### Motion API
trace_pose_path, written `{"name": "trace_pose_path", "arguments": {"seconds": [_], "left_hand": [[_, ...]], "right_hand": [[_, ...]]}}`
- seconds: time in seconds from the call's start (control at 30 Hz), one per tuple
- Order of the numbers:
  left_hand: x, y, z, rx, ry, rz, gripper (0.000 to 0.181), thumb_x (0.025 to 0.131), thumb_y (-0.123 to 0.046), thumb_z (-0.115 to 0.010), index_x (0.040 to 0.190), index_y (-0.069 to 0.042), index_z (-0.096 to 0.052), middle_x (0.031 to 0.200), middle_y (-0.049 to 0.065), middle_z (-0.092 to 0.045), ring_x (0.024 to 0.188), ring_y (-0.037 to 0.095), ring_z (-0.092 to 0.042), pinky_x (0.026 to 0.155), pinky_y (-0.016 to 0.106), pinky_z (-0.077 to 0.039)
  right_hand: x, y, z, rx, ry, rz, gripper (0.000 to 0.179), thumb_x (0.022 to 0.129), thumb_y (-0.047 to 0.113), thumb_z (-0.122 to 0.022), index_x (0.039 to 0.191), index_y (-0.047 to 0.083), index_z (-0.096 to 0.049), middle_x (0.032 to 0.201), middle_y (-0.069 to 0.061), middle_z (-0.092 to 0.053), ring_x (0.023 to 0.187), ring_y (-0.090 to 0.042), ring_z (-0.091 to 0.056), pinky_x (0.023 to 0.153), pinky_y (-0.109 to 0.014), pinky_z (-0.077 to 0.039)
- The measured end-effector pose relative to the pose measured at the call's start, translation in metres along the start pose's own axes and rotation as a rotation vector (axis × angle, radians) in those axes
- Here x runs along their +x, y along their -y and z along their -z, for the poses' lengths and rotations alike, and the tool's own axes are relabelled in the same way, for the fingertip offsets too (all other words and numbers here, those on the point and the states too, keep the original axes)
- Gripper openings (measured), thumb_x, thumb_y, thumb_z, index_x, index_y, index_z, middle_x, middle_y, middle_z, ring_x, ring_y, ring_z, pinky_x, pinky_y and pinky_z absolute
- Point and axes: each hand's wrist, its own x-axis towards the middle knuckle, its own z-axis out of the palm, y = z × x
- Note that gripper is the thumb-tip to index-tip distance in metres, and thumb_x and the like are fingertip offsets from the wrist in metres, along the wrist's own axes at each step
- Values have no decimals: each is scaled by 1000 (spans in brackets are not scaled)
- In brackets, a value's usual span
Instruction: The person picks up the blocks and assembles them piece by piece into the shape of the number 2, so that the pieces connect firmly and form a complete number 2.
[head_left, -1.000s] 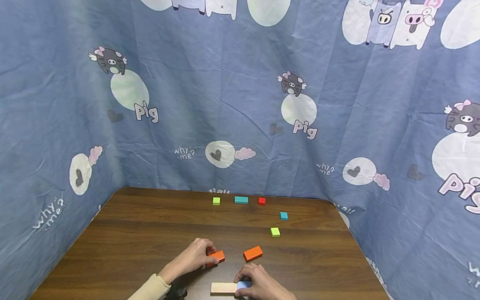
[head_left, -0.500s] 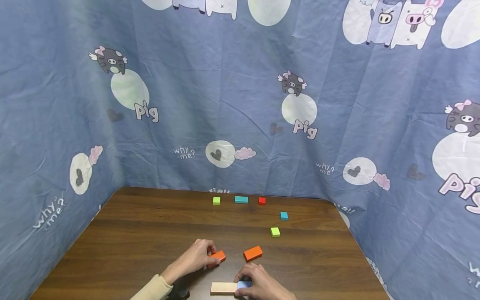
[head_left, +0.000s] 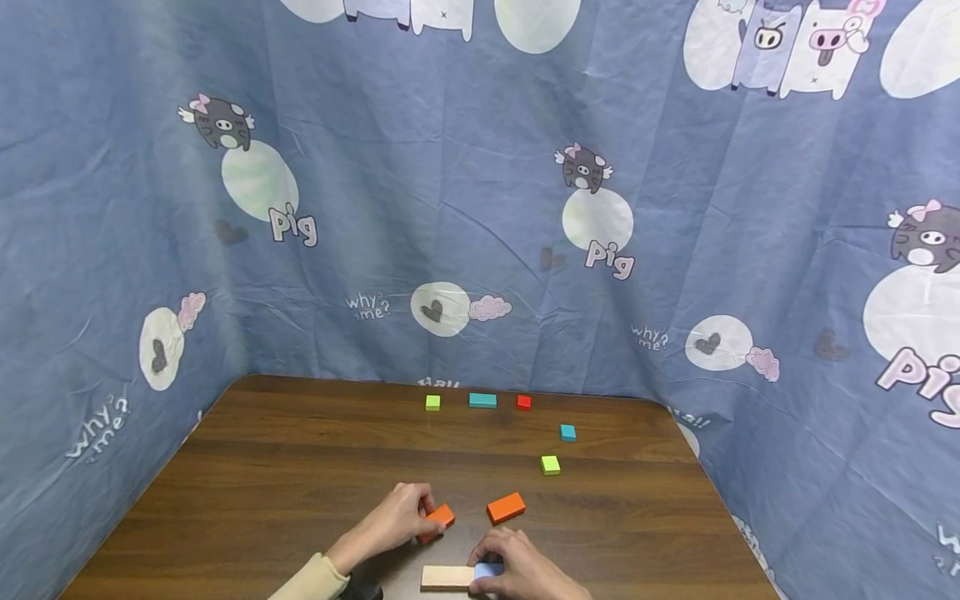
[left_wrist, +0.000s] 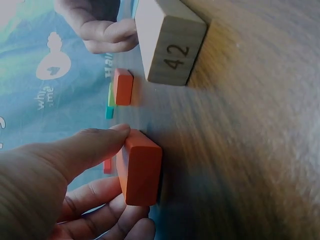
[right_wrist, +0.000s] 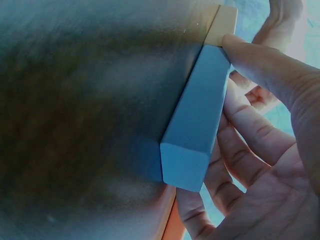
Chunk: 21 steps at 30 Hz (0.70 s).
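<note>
My left hand [head_left: 393,517] pinches an orange block [head_left: 444,514] by its long sides, thumb on the near side. In the left wrist view this orange block [left_wrist: 142,172] lies on the table, its end facing the camera. My right hand [head_left: 525,568] holds a light blue block [right_wrist: 200,100] between thumb and fingers, at the table's near side. End to end with it lies a plain wooden block [head_left: 447,577]; "42" is marked on the end of that wooden block [left_wrist: 172,55]. The right thumb tip is close to their joint. A second orange block [head_left: 506,507] lies untouched beyond my right hand.
Toward the back of the brown table [head_left: 300,450] lie two green blocks, one nearer [head_left: 551,465] and one farther [head_left: 432,403]. A teal block [head_left: 483,401], a red block [head_left: 524,402] and a small blue block [head_left: 567,432] are also there. A blue printed curtain [head_left: 450,208] surrounds the table.
My left hand has shifted slightly right and toward me with the orange block, which has turned a little. The right hand, the light blue block and the wooden block stay in place.
</note>
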Motion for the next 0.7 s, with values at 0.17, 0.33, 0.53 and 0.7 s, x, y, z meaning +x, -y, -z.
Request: {"name": "trace_pose_path", "arguments": {"seconds": [0.17,0.33,0.53,0.7], "left_hand": [[-2,-3,-2,2,14,3,29,71,-27,-83,76,-10,-60,66,-9,-54,54,-2,-44,46,19,-36],[-4,-6,-2,-25,43,15,30,73,-27,-83,77,-8,-60,64,-9,-52,53,-2,-43,45,18,-35],[-6,-9,-3,-28,38,11,30,73,-27,-83,77,-9,-59,65,-10,-51,53,-2,-42,45,18,-33],[-8,-9,-4,-18,34,13,30,72,-27,-83,76,-10,-59,65,-11,-51,54,-2,-42,45,18,-32]], "right_hand": [[0,0,-1,-9,-5,16,22,80,38,-76,97,26,-69,96,21,-61,88,4,-47,78,-24,-35],[0,-1,-1,-7,-8,34,22,81,38,-75,96,25,-69,96,20,-61,87,4,-47,77,-24,-35],[0,-1,-1,6,0,19,22,81,38,-75,97,25,-69,96,21,-61,87,4,-47,78,-23,-35],[0,-2,0,-4,-5,45,23,81,39,-75,97,24,-69,96,20,-61,87,4,-48,78,-23,-35]]}}
